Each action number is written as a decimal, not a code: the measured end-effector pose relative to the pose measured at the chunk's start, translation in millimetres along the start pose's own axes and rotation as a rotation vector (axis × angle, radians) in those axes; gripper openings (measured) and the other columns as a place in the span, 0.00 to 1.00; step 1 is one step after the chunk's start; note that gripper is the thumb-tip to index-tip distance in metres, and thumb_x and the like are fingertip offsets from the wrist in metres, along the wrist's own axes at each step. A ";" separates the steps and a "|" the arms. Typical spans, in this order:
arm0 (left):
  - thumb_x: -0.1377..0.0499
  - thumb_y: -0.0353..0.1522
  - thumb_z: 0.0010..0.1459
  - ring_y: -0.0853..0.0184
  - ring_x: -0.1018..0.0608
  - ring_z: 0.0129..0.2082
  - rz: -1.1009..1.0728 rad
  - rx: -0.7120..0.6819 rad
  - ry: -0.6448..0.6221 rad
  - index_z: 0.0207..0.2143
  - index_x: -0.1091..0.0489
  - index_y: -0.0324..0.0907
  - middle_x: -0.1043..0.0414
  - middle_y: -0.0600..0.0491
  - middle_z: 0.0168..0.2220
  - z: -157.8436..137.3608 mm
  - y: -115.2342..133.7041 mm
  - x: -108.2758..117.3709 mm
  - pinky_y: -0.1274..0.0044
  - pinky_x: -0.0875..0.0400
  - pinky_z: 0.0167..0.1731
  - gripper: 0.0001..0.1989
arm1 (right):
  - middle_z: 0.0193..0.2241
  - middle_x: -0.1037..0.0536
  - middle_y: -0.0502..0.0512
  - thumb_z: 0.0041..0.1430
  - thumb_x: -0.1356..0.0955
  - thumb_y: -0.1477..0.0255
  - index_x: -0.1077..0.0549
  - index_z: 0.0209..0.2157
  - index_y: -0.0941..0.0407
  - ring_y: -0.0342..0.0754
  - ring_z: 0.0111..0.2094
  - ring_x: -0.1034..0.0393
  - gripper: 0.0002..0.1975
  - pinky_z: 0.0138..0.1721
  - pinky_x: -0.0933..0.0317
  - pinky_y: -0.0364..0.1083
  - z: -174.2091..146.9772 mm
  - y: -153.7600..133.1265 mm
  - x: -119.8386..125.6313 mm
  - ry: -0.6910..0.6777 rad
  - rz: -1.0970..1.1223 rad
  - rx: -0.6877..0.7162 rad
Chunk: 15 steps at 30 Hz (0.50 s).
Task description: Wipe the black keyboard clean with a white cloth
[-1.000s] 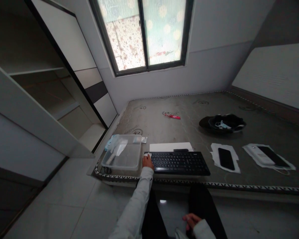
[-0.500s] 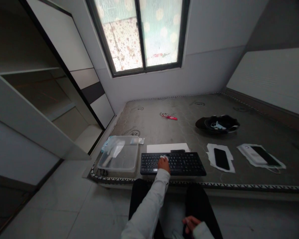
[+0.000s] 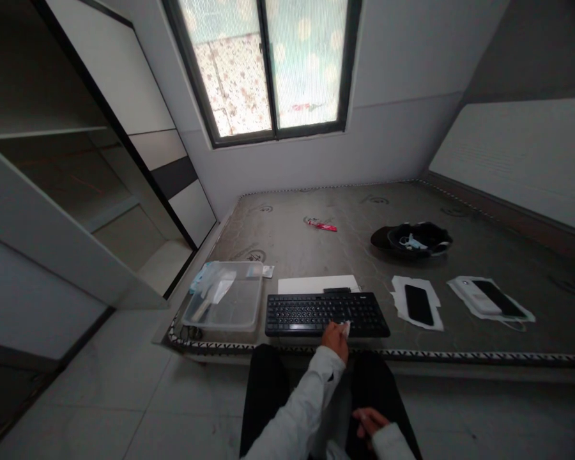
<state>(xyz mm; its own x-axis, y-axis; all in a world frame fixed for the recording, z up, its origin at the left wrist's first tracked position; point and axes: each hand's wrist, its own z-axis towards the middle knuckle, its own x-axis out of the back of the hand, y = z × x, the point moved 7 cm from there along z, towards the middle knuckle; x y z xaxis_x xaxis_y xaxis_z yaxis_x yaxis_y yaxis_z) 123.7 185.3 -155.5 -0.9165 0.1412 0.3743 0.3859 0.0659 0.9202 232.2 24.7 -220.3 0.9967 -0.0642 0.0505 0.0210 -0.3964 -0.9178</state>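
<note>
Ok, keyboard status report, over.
Left hand pinching white wad at keyboard. Right hand by right thigh. Keyboard lying near mattress edge, plastic box to its left.

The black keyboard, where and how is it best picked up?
Probably the middle of the keyboard's long near edge, coming from your side, thumb above, fingers beneath: it lies flat, that edge faces you, and the clear box sits close to its left end.
</note>
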 end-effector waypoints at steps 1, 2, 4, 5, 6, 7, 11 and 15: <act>0.47 0.33 0.56 0.53 0.28 0.49 -0.099 0.028 0.011 0.48 0.26 0.36 0.26 0.40 0.47 -6.1 -0.5 3.2 0.61 0.36 0.55 0.20 | 0.14 0.31 0.53 0.33 0.33 0.31 0.25 0.23 0.55 0.46 0.12 0.43 0.38 0.16 0.48 0.44 2.1 -5.9 3.2 0.025 0.017 0.006; 0.47 0.35 0.56 0.52 0.26 0.49 -0.204 0.056 0.007 0.48 0.26 0.35 0.25 0.39 0.47 -12.6 -0.7 5.7 0.60 0.35 0.54 0.21 | 0.15 0.29 0.54 0.32 0.33 0.31 0.24 0.25 0.55 0.47 0.13 0.41 0.39 0.16 0.46 0.45 4.5 -12.4 6.4 0.047 0.035 0.013; 0.46 0.40 0.56 0.52 0.23 0.47 -0.421 0.106 -0.031 0.48 0.27 0.33 0.23 0.39 0.45 -26.5 0.6 8.7 0.61 0.32 0.51 0.23 | 0.19 0.26 0.57 0.32 0.32 0.32 0.23 0.29 0.56 0.49 0.17 0.37 0.41 0.20 0.41 0.47 8.8 -28.0 11.0 0.074 0.072 0.020; 0.45 0.41 0.55 0.53 0.22 0.46 -0.523 0.126 -0.057 0.48 0.27 0.33 0.22 0.39 0.45 -33.9 2.3 10.0 0.61 0.31 0.50 0.25 | 0.22 0.24 0.60 0.31 0.32 0.32 0.22 0.30 0.56 0.51 0.19 0.35 0.41 0.23 0.38 0.49 10.3 -37.9 11.0 0.063 0.087 0.024; 0.44 0.43 0.54 0.53 0.22 0.45 -0.615 0.142 -0.076 0.48 0.27 0.33 0.22 0.39 0.44 -41.2 4.3 11.9 0.62 0.30 0.50 0.26 | 0.25 0.23 0.62 0.30 0.32 0.32 0.22 0.30 0.57 0.53 0.21 0.33 0.42 0.26 0.36 0.51 11.2 -48.6 9.3 0.039 0.098 0.023; 0.42 0.44 0.52 0.54 0.21 0.45 -0.697 0.157 -0.089 0.48 0.27 0.33 0.21 0.39 0.44 -48.5 6.6 14.3 0.63 0.30 0.50 0.27 | 0.28 0.22 0.63 0.35 0.32 0.33 0.21 0.33 0.57 0.55 0.25 0.31 0.41 0.31 0.35 0.53 11.4 -62.5 6.0 0.003 0.104 0.055; 0.36 0.43 0.47 0.55 0.21 0.45 -0.919 0.202 -0.106 0.46 0.26 0.34 0.20 0.40 0.43 -75.2 19.6 25.8 0.66 0.31 0.51 0.28 | 0.25 0.23 0.62 0.38 0.32 0.34 0.21 0.34 0.57 0.59 0.26 0.30 0.40 0.35 0.33 0.57 6.4 -112.1 -6.2 -0.033 0.177 0.158; 0.32 0.37 0.42 0.58 0.20 0.42 -1.164 0.261 -0.078 0.43 0.24 0.36 0.19 0.43 0.41 -96.7 35.6 35.8 0.68 0.29 0.48 0.24 | 0.23 0.24 0.60 0.36 0.28 0.37 0.21 0.33 0.58 0.57 0.28 0.30 0.38 0.33 0.32 0.53 0.0 -135.4 -11.1 0.017 0.256 0.256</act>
<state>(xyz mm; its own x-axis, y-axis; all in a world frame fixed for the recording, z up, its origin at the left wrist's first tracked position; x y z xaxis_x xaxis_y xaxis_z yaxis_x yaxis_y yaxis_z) 94.5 97.2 -98.2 -0.7243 -0.0778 -0.6851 -0.6542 0.3913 0.6472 218.3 79.1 -96.6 0.9707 -0.1477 -0.1896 -0.2083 -0.1233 -0.9703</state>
